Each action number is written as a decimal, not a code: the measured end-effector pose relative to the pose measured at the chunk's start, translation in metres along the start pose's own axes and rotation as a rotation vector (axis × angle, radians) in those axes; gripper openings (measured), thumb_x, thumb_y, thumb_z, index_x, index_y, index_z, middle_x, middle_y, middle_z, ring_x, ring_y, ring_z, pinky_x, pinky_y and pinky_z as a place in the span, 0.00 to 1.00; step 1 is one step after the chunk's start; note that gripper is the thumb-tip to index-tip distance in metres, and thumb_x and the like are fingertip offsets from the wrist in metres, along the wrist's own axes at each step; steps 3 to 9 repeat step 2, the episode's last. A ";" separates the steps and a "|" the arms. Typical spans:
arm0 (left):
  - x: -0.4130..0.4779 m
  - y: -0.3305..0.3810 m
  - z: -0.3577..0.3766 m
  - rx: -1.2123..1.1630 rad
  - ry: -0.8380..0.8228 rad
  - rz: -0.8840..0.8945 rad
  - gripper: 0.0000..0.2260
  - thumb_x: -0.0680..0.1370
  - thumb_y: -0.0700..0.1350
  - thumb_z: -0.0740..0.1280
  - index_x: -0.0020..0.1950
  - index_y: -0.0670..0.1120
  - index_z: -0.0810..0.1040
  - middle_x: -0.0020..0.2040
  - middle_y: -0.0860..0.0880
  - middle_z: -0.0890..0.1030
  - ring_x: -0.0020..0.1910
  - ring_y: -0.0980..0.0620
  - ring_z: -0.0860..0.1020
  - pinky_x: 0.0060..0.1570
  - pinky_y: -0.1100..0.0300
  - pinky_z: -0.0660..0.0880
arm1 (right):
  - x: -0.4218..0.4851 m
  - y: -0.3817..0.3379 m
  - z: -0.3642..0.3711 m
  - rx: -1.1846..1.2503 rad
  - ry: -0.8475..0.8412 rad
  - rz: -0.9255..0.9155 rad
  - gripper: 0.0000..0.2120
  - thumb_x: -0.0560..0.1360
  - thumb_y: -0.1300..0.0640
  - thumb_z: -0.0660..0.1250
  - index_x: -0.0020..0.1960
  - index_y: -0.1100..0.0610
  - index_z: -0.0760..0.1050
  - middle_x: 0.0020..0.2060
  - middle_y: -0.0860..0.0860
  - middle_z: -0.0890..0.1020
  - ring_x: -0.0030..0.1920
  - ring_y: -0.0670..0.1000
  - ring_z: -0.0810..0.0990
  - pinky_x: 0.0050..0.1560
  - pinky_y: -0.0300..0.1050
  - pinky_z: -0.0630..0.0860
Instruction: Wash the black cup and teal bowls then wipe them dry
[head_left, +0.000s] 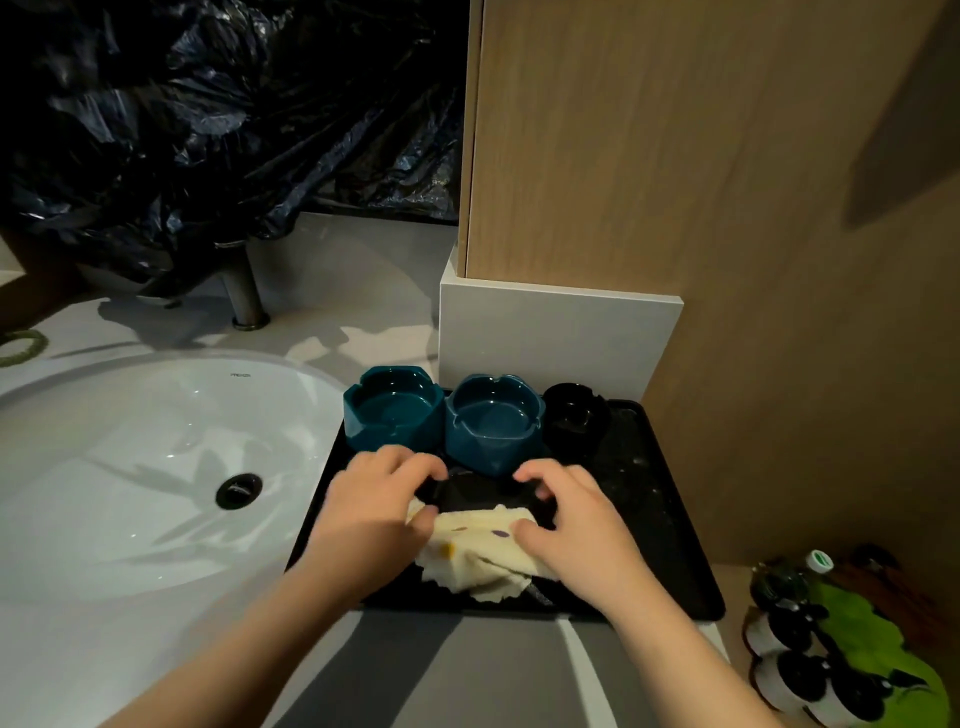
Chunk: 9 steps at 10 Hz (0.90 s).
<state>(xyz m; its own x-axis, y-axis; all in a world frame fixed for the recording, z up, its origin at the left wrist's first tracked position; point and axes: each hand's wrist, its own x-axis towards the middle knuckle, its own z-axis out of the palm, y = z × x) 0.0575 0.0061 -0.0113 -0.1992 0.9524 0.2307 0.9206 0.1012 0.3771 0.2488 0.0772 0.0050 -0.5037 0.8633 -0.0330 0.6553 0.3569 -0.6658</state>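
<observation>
Left grip (374, 499) and right grip (566, 525) both clasp a black cup (483, 493) and cream cloth (478, 551) at the middle of the black tray (660, 519). Just beyond, 2 teal bowls (493, 426) stand touching at its far edge.

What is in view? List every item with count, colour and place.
teal bowls: two, teal, side by side at the tray's back
black cup: one, black, tray's back right
dark item: one, black, between the hands, unidentifiable
cloth: one, cream with coloured spots, tray's front
tray: one, black, right of the sink
sink: one, white, left
faucet: one, metal, behind the sink
plastic sheet: one, black, back left
bottles: several, dark-capped, bottom right
left hand: grips cloth and dark item
right hand: the same
</observation>
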 end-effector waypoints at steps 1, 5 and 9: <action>-0.011 0.001 0.018 -0.089 -0.016 0.270 0.07 0.71 0.55 0.59 0.47 0.58 0.73 0.43 0.56 0.79 0.41 0.51 0.76 0.37 0.54 0.76 | -0.004 -0.001 0.012 -0.118 -0.095 -0.119 0.10 0.74 0.54 0.63 0.54 0.46 0.78 0.51 0.45 0.73 0.54 0.47 0.71 0.56 0.44 0.69; -0.014 -0.007 0.036 -0.057 -0.046 0.298 0.06 0.70 0.55 0.59 0.45 0.58 0.70 0.39 0.61 0.77 0.40 0.59 0.69 0.31 0.58 0.76 | -0.008 0.005 0.016 -0.122 -0.129 -0.070 0.11 0.76 0.52 0.61 0.55 0.46 0.79 0.54 0.44 0.74 0.57 0.46 0.70 0.60 0.42 0.68; -0.014 -0.007 0.036 -0.057 -0.046 0.298 0.06 0.70 0.55 0.59 0.45 0.58 0.70 0.39 0.61 0.77 0.40 0.59 0.69 0.31 0.58 0.76 | -0.008 0.005 0.016 -0.122 -0.129 -0.070 0.11 0.76 0.52 0.61 0.55 0.46 0.79 0.54 0.44 0.74 0.57 0.46 0.70 0.60 0.42 0.68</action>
